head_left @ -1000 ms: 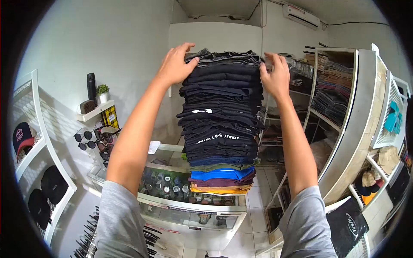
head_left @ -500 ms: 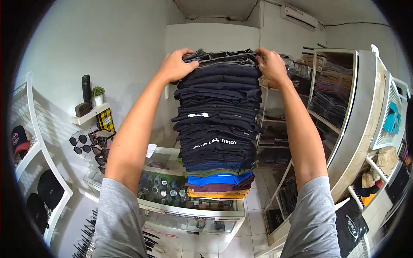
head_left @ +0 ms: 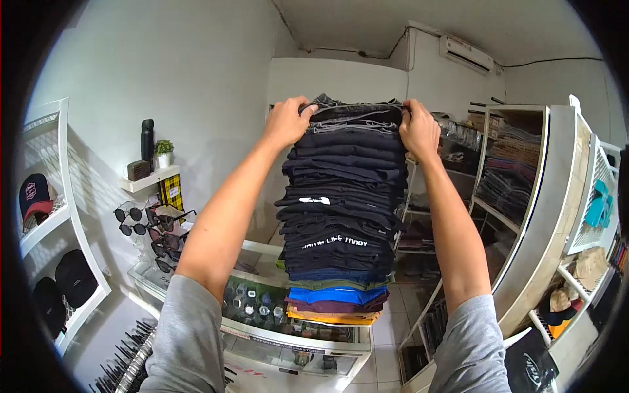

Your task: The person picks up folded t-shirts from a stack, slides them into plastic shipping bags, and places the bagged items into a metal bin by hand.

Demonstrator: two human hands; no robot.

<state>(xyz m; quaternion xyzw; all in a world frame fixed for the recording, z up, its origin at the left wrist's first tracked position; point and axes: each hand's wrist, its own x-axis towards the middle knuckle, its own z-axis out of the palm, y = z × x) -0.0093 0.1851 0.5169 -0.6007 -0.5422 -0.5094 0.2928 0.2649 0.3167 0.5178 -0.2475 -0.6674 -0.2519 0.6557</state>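
Note:
A tall stack of folded clothes (head_left: 344, 190) stands on the glass display counter, mostly black, with blue, maroon and orange pieces low down. White lettering shows on some of the black layers. On top lies a folded dark grey garment (head_left: 357, 115) that looks like denim, with paler edges. My left hand (head_left: 289, 122) pinches its left edge, thumb in front. At its right edge, my right hand (head_left: 420, 131) is closed on the same garment. Both arms reach forward at the height of the stack's top. Part of the fingers is hidden behind the cloth.
Watches lie inside the glass counter (head_left: 295, 354). Sunglasses (head_left: 160, 226) hang on a rack at left, below a small wall shelf (head_left: 149, 178). Caps (head_left: 36, 196) sit on a white rack. A cabinet of folded clothes (head_left: 511, 157) stands at right.
The view has tilted upward, so the stack and both hands appear lower and slightly further right. Both hands keep hold of the top garment.

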